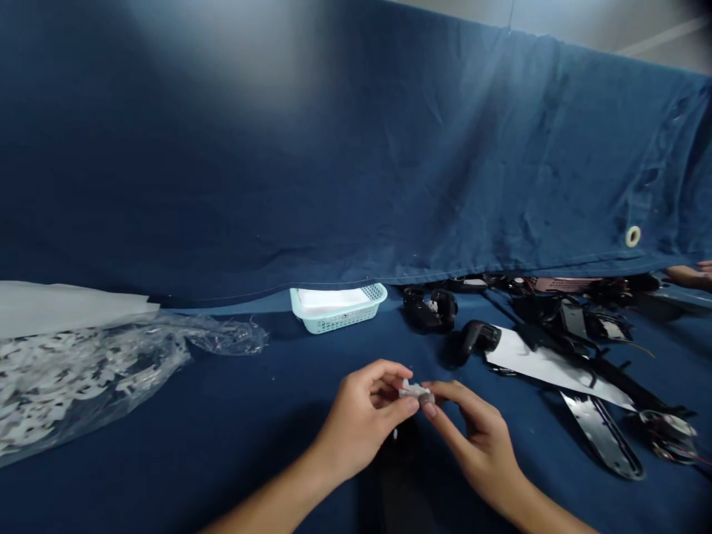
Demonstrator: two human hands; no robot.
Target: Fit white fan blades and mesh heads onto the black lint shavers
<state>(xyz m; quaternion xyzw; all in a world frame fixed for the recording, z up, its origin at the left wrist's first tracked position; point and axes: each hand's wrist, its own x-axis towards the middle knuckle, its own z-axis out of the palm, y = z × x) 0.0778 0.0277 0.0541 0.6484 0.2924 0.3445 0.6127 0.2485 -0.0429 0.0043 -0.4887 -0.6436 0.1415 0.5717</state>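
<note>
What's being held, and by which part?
A small, irregular, pale grey-white, plastic-looking piece, pinched at both ends: left hand on its left end, right hand on its right.

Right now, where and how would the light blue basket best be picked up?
Probably take the basket by its near rim, coming from the wearer's side: that long rim faces the hands, while the curtain hangs by the far edge. White contents lie inside, so keep it level. Left hand and right hand hold a small white part.
</note>
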